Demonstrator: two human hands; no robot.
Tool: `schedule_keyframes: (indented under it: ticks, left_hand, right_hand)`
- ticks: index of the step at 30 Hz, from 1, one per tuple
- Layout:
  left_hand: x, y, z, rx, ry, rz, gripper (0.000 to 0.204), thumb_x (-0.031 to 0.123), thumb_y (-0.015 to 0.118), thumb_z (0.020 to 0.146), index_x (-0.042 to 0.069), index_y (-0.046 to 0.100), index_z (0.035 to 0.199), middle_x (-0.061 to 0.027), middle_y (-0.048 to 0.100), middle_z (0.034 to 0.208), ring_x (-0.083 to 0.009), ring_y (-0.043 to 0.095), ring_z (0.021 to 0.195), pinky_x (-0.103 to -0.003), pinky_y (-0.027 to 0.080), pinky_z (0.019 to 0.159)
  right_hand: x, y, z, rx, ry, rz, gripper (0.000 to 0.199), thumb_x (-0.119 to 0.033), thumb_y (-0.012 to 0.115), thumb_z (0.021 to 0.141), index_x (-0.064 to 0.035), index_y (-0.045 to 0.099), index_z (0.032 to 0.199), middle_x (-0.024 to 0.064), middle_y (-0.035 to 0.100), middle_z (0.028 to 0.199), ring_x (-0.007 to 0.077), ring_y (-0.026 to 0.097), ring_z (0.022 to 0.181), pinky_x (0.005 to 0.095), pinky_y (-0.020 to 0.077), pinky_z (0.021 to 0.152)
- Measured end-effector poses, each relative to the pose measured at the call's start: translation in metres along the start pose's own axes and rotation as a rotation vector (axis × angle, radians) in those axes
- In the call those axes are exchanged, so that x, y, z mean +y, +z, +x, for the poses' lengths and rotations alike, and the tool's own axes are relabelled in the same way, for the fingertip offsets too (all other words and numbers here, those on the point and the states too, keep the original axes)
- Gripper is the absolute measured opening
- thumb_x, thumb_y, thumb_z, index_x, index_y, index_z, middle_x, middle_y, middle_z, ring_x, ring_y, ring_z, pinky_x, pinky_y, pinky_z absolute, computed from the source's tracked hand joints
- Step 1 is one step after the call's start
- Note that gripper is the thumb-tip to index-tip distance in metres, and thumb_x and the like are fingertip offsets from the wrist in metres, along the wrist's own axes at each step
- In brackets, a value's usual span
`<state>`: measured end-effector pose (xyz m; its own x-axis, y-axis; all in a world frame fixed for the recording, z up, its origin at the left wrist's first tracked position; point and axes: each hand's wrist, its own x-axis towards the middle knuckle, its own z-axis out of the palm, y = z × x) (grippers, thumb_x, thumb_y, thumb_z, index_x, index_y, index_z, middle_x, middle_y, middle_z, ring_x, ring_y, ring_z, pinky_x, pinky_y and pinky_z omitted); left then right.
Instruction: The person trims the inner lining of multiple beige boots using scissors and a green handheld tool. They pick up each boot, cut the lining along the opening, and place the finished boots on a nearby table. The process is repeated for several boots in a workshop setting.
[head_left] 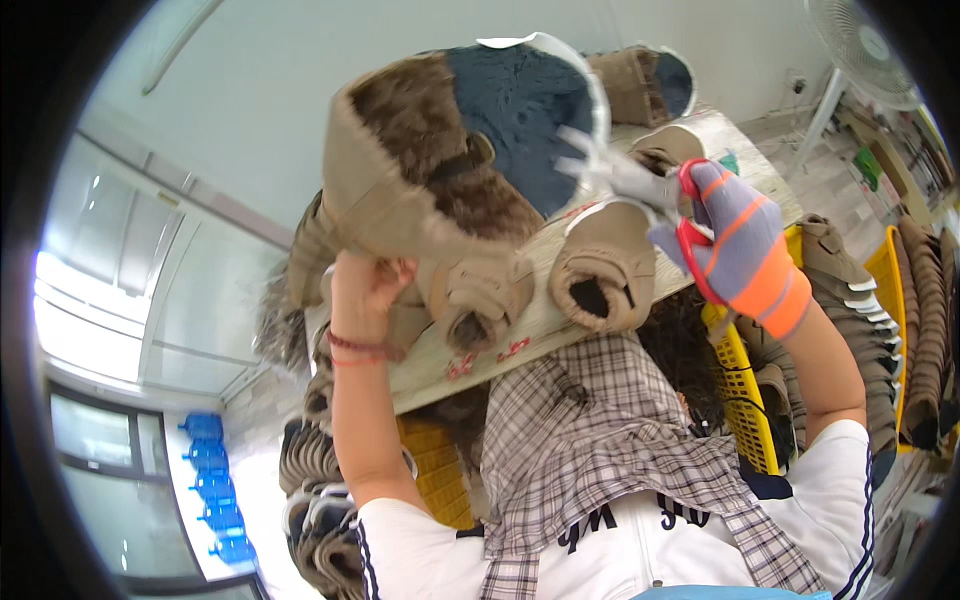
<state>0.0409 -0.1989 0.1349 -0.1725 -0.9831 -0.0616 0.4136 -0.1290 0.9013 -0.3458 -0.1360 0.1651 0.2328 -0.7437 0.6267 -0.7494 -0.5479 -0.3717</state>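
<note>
My bare left hand (370, 285), with thin red bands on its wrist, pinches the lower edge of a tan shoe upper (360, 205). The upper is raised above the table, turned so its brown fur and dark blue lining show, with a white rim on the far side. In a grey and orange glove, my right hand (745, 245) grips red-handled scissors (630, 180). Their blades are blurred, parted, and point left at the white rim; whether they touch it I cannot tell. Below lie two more tan uppers (610, 262) (490, 290) on the table.
The pale worktable (435, 385) bears another upper (630, 90) at its far end. Yellow baskets (745, 400) with stacked uppers (850, 330) stand at the right. More stacked uppers (320, 460) are at the lower left, near blue water jugs (213, 490). A fan (870, 45) stands far right.
</note>
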Motion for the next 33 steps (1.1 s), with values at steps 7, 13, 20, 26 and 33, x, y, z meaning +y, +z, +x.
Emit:
schedule_keyframes:
  ticks: [7,13,20,26,33]
  left_hand:
    - [-0.077,0.001,-0.169,0.278,-0.004,0.007,0.075,0.024,0.080,0.063,-0.008,0.044,0.121,-0.0091,0.057,0.108,-0.0162,0.057,0.097,-0.029,0.051,0.078]
    - [-0.182,-0.044,-0.248,0.354,0.028,-0.401,0.039,0.011,0.058,0.081,-0.007,0.050,0.114,-0.0166,0.063,0.096,-0.0239,0.065,0.082,-0.036,0.057,0.049]
    - [-0.220,-0.046,-0.273,0.219,-0.178,-0.724,0.035,0.009,0.055,0.083,-0.001,0.052,0.117,-0.0153,0.065,0.094,-0.0260,0.066,0.072,-0.035,0.054,0.039]
    - [-0.240,-0.040,-0.269,0.385,-0.218,-0.642,0.028,0.009,0.057,0.082,0.003,0.056,0.110,-0.0129,0.065,0.091,-0.0255,0.065,0.065,-0.032,0.048,0.032]
    - [-0.257,-0.051,-0.271,0.331,-0.227,-0.676,0.026,0.009,0.055,0.082,0.002,0.056,0.107,-0.0120,0.064,0.092,-0.0249,0.065,0.063,-0.030,0.045,0.031]
  right_hand:
    - [-0.074,0.013,-0.041,-0.239,-0.320,-0.204,0.031,-0.026,0.070,0.062,-0.0075,0.056,0.083,0.0091,0.054,0.076,0.0267,0.054,0.070,0.0370,0.0427,0.061]
    - [-0.095,0.055,-0.087,-0.527,-0.381,-0.122,0.030,-0.034,0.068,0.066,-0.0082,0.060,0.080,0.0066,0.057,0.075,0.0222,0.057,0.072,0.0334,0.0436,0.064]
    - [-0.113,0.107,-0.119,-0.668,-0.437,-0.235,0.024,-0.031,0.062,0.068,-0.0090,0.060,0.076,0.0058,0.057,0.069,0.0205,0.057,0.066,0.0334,0.0419,0.055]
    - [-0.085,0.136,-0.134,-0.692,-0.451,-0.082,0.019,-0.027,0.061,0.067,-0.0091,0.061,0.073,0.0040,0.057,0.064,0.0217,0.058,0.062,0.0333,0.0434,0.054]
    - [-0.064,0.129,-0.126,-0.758,-0.449,-0.133,0.030,-0.035,0.063,0.072,-0.0083,0.062,0.087,0.0076,0.059,0.085,0.0210,0.058,0.080,0.0322,0.0434,0.064]
